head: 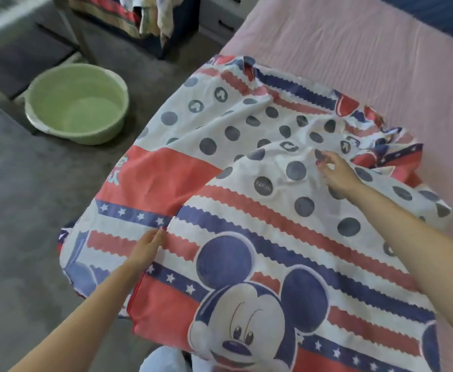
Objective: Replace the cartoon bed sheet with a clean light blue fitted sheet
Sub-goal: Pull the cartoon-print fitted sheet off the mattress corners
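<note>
Seen from the head camera, looking down along both forearms: cartoon bed sheet [268, 200] already peeled off the far part of the bed and gathered in a loose, folded heap over the near corner, one layer doubled back on another. Beyond it, pink mattress cover [367, 57] lying bare. No light blue fitted sheet anywhere in sight.

Left hand [147, 248] set at the fold edge of the upper layer, fingers [159, 234] together and fairly straight, tips tucked at or just under the hem; whether pinching the cloth or only pressing on it, cannot tell. Right hand [338, 173] stretched out over the dotted middle of the heap, fingers [324, 159] loosely apart and reaching down, touching or nearly touching the fabric, nothing clamped as yet.

On the floor to the left, green basin [76, 103], near the bed's side. Further back, hanging cloths [155, 20] and a drawer unit [222, 17].

Likely step: bunching the old sheet for removal. Risks from here, as a judgement only: loose edge sliding off the near corner to the floor if gathered from one side alone; trailing cloth dragging across the basin on the way out; a far corner possibly still hooked under the mattress, hidden by the heap, snagging on a hard pull.
</note>
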